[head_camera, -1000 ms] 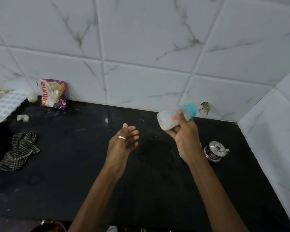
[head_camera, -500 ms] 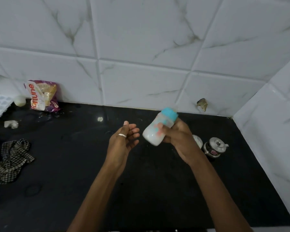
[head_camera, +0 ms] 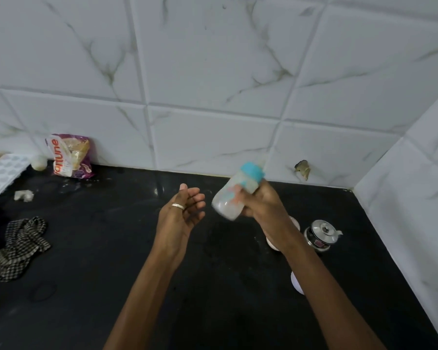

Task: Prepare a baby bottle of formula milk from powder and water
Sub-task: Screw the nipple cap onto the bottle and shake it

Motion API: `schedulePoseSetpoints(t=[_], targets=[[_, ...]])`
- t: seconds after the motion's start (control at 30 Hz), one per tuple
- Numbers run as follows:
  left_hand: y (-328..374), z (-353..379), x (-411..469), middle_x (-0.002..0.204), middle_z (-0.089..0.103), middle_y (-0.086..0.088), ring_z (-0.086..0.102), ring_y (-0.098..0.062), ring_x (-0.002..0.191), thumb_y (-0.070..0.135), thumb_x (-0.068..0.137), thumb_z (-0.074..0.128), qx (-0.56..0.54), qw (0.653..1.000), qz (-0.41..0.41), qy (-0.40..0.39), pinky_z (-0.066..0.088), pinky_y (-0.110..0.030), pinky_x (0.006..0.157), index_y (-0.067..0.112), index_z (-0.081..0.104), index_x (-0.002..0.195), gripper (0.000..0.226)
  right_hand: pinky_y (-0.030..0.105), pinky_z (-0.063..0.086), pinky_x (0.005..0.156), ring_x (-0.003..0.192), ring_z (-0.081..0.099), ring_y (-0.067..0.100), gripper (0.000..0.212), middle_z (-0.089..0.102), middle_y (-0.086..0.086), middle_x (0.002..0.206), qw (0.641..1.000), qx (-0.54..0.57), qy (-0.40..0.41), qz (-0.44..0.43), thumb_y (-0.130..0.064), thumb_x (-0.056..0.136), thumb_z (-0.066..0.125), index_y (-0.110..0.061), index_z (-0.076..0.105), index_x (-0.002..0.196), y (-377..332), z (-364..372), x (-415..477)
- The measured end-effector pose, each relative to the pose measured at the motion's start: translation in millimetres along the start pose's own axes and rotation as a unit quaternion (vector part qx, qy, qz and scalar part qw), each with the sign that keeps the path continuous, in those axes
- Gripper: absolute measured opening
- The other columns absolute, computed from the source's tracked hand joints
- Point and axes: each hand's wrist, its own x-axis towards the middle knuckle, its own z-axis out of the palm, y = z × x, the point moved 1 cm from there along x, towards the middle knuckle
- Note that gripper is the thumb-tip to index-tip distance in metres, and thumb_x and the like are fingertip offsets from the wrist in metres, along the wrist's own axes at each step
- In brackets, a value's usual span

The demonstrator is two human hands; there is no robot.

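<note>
Bottle (head_camera: pixel 234 195): capped, tilted, blurred, aloft over black counter (head_camera: pixel 111 248). Right hand (head_camera: pixel 262 203) clenched round its body. Left hand (head_camera: pixel 181 214) beside it, fingers loose, empty. Likely light, smooth plastic, possibly slippery; grip mid-body, below teal collar.

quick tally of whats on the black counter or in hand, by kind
baby bottle, in the right hand: 1
food packet: 1
checked cloth: 1
white moulded tray: 1
small steel lidded pot: 1
total: 5, small white bits not counted
</note>
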Motion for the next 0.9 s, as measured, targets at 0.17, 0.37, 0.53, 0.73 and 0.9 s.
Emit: schedulePoseSetpoints(t=[0.17, 0.37, 0.53, 0.73, 0.9], targets=[[-1, 5, -6, 0.093, 0.075, -0.004, 0.071, -0.014, 0.085, 0.053, 0.084, 0.065, -0.005, 1.0, 0.006, 0.006, 0.057, -0.034, 0.084, 0.011, 0.073, 0.107, 0.049, 0.04, 0.061, 0.085, 0.117, 0.071, 0.024, 0.057, 0.076, 0.002, 0.119, 0.992, 0.115, 0.03, -0.032, -0.04, 0.084, 0.081, -0.016, 0.06, 0.131, -1, -11, 1], [-3, 7, -10, 0.097, 0.075, -0.006, 0.071, -0.018, 0.089, 0.054, 0.084, 0.065, 0.005, 1.0, 0.002, 0.0, 0.058, -0.035, 0.085, 0.01, 0.073, 0.111, 0.053, 0.032, 0.061, 0.083, 0.11, 0.073, 0.02, 0.057, 0.076, -0.005, 0.112, 0.997, -0.055, -0.049, -0.006, -0.046, 0.075, 0.085, -0.025, 0.063, 0.123, 5, -10, -4], [-7, 9, -11, 0.096, 0.076, -0.006, 0.072, -0.016, 0.088, 0.055, 0.083, 0.067, 0.01, 1.0, 0.008, 0.004, 0.06, -0.03, 0.078, 0.013, 0.076, 0.105, 0.049, 0.041, 0.061, 0.087, 0.119, 0.069, 0.025, 0.063, 0.074, 0.002, 0.119, 0.993, 0.097, 0.046, -0.043, -0.046, 0.081, 0.081, -0.017, 0.057, 0.131, -6, -12, -1], [-5, 14, -14, 0.098, 0.076, -0.007, 0.072, -0.017, 0.088, 0.057, 0.082, 0.068, 0.018, 1.0, 0.006, -0.005, 0.06, -0.03, 0.077, 0.015, 0.078, 0.102, 0.048, 0.038, 0.061, 0.087, 0.115, 0.071, 0.021, 0.056, 0.076, -0.002, 0.116, 0.999, 0.036, 0.013, -0.032, -0.038, 0.084, 0.079, -0.017, 0.058, 0.132, -16, -14, -3], [-6, 16, -18, 0.097, 0.075, -0.007, 0.072, -0.017, 0.088, 0.057, 0.081, 0.067, 0.023, 1.0, 0.003, -0.006, 0.06, -0.031, 0.079, 0.02, 0.083, 0.093, 0.042, 0.043, 0.06, 0.091, 0.115, 0.071, 0.023, 0.054, 0.075, -0.001, 0.116, 1.0, -0.014, 0.0, -0.024, -0.042, 0.087, 0.077, -0.018, 0.057, 0.131, -13, -9, -5]])
